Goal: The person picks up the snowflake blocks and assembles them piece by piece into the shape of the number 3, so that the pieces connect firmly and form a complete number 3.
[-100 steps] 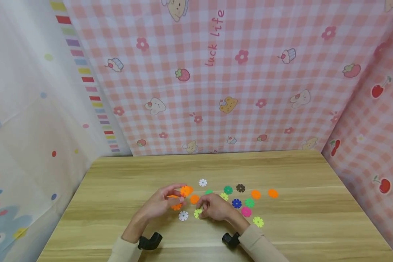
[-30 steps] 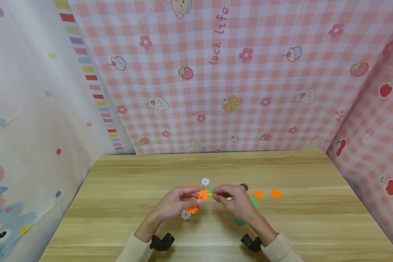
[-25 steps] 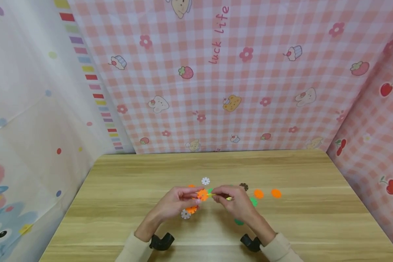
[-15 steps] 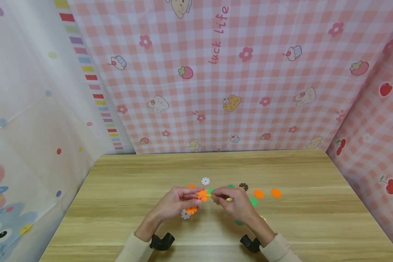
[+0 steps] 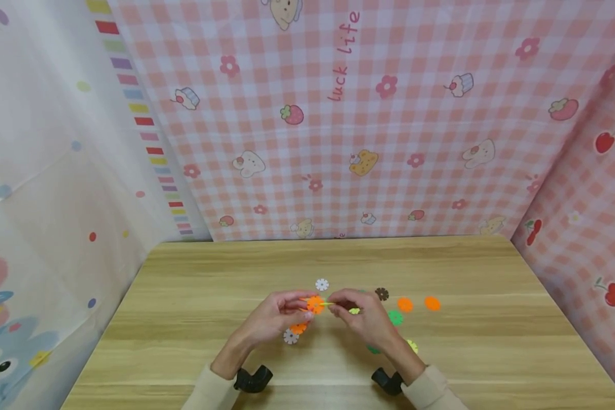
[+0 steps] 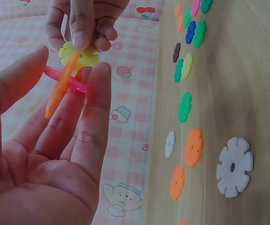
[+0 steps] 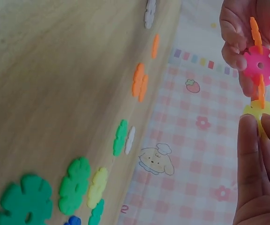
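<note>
My left hand pinches a pink notched snowflake disc between thumb and fingers. Orange discs cross it edge to edge, one of them the front orange disc, forming a short chain. Thumb and fingertips of my right hand pinch a yellow snowflake disc. Its rim meets the orange disc's edge at right angles; how deep the notches sit in each other I cannot tell. Both hands are held above the table, close together.
Loose snowflake discs lie around the hands: a white disc, a brown disc, a green disc, an orange disc and several others. A pink checked cloth hangs behind the table.
Earlier, my right hand was at the yellow disc low over the table; it has brought it up to the orange disc. Lately the hands have drawn slightly closer.
</note>
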The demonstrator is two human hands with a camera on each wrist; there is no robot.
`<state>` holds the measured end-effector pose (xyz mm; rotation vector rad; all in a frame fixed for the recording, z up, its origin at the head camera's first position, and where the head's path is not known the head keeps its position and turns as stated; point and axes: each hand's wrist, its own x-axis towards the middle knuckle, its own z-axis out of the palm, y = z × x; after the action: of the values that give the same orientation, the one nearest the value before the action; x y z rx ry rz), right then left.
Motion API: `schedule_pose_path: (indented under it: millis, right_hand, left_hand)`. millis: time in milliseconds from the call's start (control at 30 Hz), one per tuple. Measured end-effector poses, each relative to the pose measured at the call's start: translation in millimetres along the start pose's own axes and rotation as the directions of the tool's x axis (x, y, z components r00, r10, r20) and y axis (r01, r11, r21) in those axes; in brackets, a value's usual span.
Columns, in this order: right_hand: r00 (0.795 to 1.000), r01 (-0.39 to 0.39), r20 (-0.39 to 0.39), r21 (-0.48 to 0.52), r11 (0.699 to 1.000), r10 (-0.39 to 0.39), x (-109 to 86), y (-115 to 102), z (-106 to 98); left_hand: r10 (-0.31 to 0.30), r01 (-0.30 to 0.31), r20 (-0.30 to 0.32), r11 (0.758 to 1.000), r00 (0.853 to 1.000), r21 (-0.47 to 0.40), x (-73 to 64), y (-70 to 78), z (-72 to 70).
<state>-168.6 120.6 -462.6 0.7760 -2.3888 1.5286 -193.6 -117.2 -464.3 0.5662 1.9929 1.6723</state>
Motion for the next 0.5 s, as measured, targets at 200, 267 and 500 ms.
schedule_pose_path:
  millis: [200,267,500]
  right_hand:
    - [0.995,-0.099,0.027,0.011,0.995,0.099,2.2,9.6,5.2]
    - [0.994,-0.108,0.029,0.034,0.994,0.107,2.6,16.4,6.8]
    - [0.984,-0.176,0.045,0.13,0.976,0.172,5.6,25.6,8.1]
  left_hand:
    - [-0.029,0.029,-0.046,1.0,0.999,-0.005,-0.8,-3.4,-2.5]
    - [-0.033,0.033,-0.061,0.999,0.998,0.0,-2.2,-3.5,-4.9]
    - [-0.056,0.061,-0.152,0.998,0.987,0.027,-8.5,-5.1,-17.6]
